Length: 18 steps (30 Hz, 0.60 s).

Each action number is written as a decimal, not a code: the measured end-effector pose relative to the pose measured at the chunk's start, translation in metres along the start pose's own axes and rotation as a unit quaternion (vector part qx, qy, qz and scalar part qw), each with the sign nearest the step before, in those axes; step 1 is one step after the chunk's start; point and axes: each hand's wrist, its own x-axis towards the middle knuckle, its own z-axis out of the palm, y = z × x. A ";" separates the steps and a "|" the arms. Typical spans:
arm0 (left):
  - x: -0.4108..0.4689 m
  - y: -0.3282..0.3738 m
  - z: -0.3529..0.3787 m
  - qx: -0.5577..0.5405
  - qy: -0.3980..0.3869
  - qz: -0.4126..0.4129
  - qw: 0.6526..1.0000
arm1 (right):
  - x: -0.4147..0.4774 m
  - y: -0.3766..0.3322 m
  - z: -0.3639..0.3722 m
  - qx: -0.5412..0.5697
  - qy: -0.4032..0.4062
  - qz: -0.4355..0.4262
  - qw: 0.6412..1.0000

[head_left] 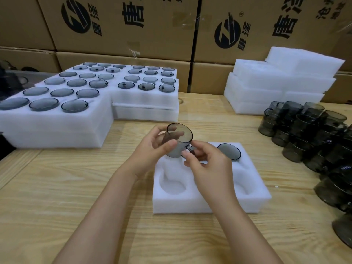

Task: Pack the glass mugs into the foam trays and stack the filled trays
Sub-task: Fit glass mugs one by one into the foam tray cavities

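I hold one smoky grey glass mug (178, 138) in both hands, tilted, with its open mouth turned up toward me. It hangs just above the far left pocket of the white foam tray (190, 202), which lies on the pale wooden worktop (76, 187) near the middle. My left hand (152, 147) grips the mug's body, with the fingers (167, 144) curled round the glass. My right hand (207, 164) pinches the mug's handle between thumb and forefinger.

A second grey glass mug (228, 151) sits in the tray's far right pocket. The near left pocket is bare foam.

Toward the worktop's far left corner stand stacked white foam trays filled with mugs (57, 130). Toward the far right corner sits a pile of unfilled white foam trays (276, 88). Along the right edge loose grey glass mugs (314, 140) stand stacked on one another. Brown cardboard boxes with black print (123, 25) rise behind the far edge.
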 end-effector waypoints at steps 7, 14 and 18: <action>0.000 -0.004 -0.002 0.048 0.031 0.004 0.998 | 0.002 0.003 -0.002 -0.033 -0.049 -0.001 0.998; -0.001 -0.008 -0.009 -0.020 0.022 0.002 1.000 | 0.002 0.005 -0.002 -0.040 -0.073 0.037 0.996; -0.002 -0.008 -0.010 -0.034 0.014 -0.005 0.999 | 0.001 0.002 0.000 -0.076 -0.057 0.014 0.995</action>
